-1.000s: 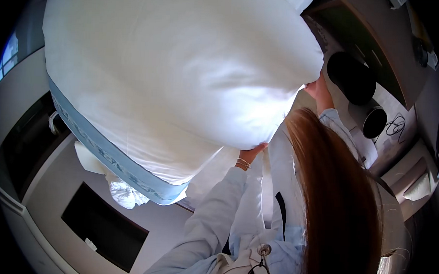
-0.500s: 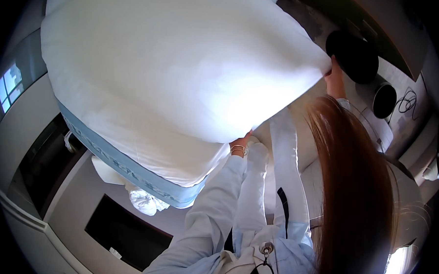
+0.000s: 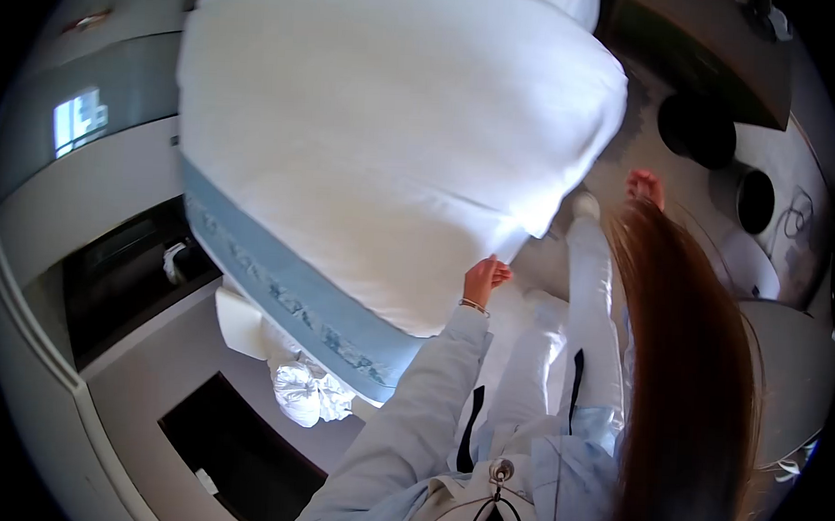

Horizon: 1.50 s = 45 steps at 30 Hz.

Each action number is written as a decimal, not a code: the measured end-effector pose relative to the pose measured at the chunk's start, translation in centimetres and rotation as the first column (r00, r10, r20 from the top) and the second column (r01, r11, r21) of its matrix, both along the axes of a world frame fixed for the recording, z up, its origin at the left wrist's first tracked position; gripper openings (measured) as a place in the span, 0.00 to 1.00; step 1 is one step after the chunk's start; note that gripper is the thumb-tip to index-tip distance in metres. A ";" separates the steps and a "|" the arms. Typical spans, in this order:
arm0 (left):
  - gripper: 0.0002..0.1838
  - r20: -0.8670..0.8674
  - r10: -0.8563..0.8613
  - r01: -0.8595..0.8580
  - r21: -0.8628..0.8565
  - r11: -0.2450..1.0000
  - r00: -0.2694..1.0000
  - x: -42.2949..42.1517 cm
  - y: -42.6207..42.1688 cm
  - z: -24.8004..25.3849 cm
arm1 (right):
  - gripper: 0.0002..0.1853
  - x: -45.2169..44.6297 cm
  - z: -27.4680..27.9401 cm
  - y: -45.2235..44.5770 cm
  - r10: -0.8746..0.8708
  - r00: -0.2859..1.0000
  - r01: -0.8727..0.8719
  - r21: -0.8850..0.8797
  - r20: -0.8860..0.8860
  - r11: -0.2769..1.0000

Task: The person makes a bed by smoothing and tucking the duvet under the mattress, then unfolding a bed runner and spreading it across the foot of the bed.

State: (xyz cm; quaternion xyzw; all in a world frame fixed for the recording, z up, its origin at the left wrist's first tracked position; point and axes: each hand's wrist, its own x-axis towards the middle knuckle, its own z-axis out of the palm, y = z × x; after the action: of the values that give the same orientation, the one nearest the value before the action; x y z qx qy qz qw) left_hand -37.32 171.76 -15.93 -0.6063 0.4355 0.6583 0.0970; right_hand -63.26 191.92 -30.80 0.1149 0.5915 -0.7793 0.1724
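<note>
A large white sheet [image 3: 376,138] lies over a bed, its near right edge puffed up and rounded. Below it shows the blue, patterned side of the mattress [image 3: 286,292]. My left hand [image 3: 482,282], with a bracelet on the wrist, is beside the sheet's near corner, fingers loosely bent and apart; I see no cloth in them. Off to the right, my right hand [image 3: 646,189] is clear of the sheet, its fingers half curled with nothing visible in them. Long hair covers most of my right arm.
Two dark round bins [image 3: 754,201] stand on the floor at right, near a loose cable [image 3: 798,214]. A tied white bag [image 3: 309,393] lies beside the bed at lower left. Dark panels [image 3: 242,444] and a long dark-green-sided piece of furniture [image 3: 697,54] border the room.
Both hands have come away from the sheet's edge, which they gripped earlier. The pulled-out corner at right has dropped back toward the bed and bulges. The view has shifted.
</note>
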 end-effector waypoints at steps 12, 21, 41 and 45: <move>0.17 -0.711 0.216 -0.565 -0.299 0.769 0.670 28.3 2.6 34.2 | 0.08 35.2 42.0 -17.0 0.450 0.886 -0.452 -0.409 -0.107 0.793; 0.15 -0.901 0.376 -0.968 -0.247 -0.035 0.216 54.1 14.9 40.6 | 0.06 66.2 56.4 -21.0 0.877 0.160 -0.873 -0.479 -0.452 -0.087; 0.16 -0.850 0.215 -0.262 -0.095 -0.960 -0.480 74.1 32.2 33.3 | 0.04 100.2 54.4 -22.9 0.652 -0.639 -0.677 -0.104 -0.407 -0.728; 0.17 -0.796 0.097 -0.111 -0.038 -0.993 -0.597 79.7 38.2 29.2 | 0.02 113.4 55.1 -15.5 0.417 -0.837 -0.358 -0.222 -0.353 -0.907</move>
State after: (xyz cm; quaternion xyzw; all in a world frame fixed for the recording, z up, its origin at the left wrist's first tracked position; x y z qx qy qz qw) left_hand 42.39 209.97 13.29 -0.4625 -0.2225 -0.0639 -0.8559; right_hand 50.15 176.40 24.27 -0.5190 0.0608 -0.1035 0.8463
